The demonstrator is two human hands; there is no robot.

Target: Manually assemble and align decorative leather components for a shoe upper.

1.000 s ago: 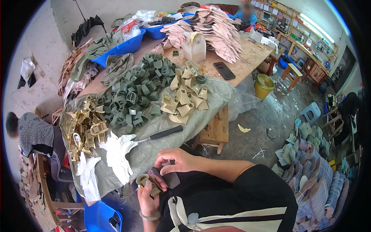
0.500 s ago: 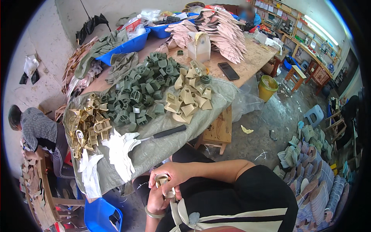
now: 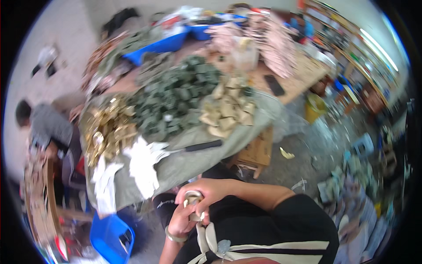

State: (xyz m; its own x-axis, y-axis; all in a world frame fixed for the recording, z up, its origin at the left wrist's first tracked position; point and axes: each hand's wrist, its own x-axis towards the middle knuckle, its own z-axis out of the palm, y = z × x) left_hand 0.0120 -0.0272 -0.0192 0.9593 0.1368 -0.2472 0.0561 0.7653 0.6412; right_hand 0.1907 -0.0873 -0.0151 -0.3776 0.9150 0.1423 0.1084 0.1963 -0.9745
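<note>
Close to my body, over my lap, both hands hold a small hollow beige piece, likely a shoe heel [image 3: 192, 199]. My left hand [image 3: 178, 221] grips it from below, fingers closed round it. My right hand [image 3: 212, 190] reaches across from the right and closes on its upper side, hiding much of it. On the table ahead lie heaps of similar pieces: shiny gold ones [image 3: 112, 125], dark green ones [image 3: 176, 99] and beige ones [image 3: 228, 110]. Thin white curved pieces [image 3: 143, 167] lie at the near edge, beside a black-handled tool [image 3: 203, 145].
A grey-green woven sheet [image 3: 180, 169] covers the near table. Behind are a phone [image 3: 274, 85], a translucent container [image 3: 244, 55], stacked pink pieces [image 3: 274, 48] and a blue tub [image 3: 160, 47]. A blue basin [image 3: 105, 240] stands lower left. Another person [image 3: 50, 125] bends at the left.
The whole view has shifted and blurred, the table scene moving slightly right. Both hands still hold the heel; its round opening now faces up more plainly.
</note>
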